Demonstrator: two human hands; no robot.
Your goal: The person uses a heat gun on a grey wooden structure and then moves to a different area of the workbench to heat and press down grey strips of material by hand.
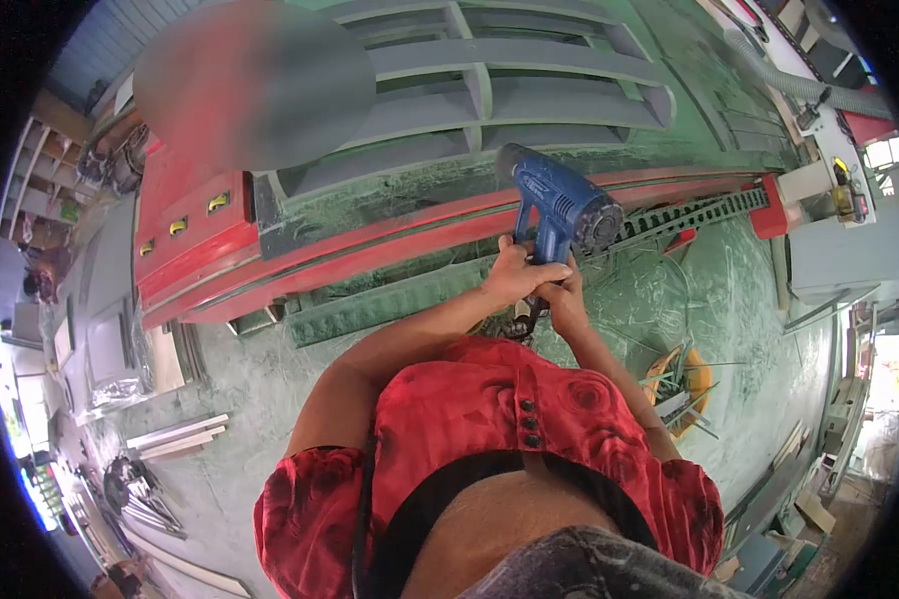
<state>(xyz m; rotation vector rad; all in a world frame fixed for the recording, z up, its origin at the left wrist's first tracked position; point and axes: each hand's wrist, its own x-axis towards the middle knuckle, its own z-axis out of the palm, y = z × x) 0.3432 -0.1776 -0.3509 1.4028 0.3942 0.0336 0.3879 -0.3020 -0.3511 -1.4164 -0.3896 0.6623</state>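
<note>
gripping blue heat gun (559, 205), lettering (537, 186) unreadable

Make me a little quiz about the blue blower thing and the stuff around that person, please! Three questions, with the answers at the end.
1. Where is the blue heat gun?
A) on the floor
B) in the left hand
C) on a shelf

2. True or false: the yellow-orange bucket has thin strips in it.

3. Fill in: the shirt is mostly ____.

Key: 1. B; 2. True; 3. Red
</note>
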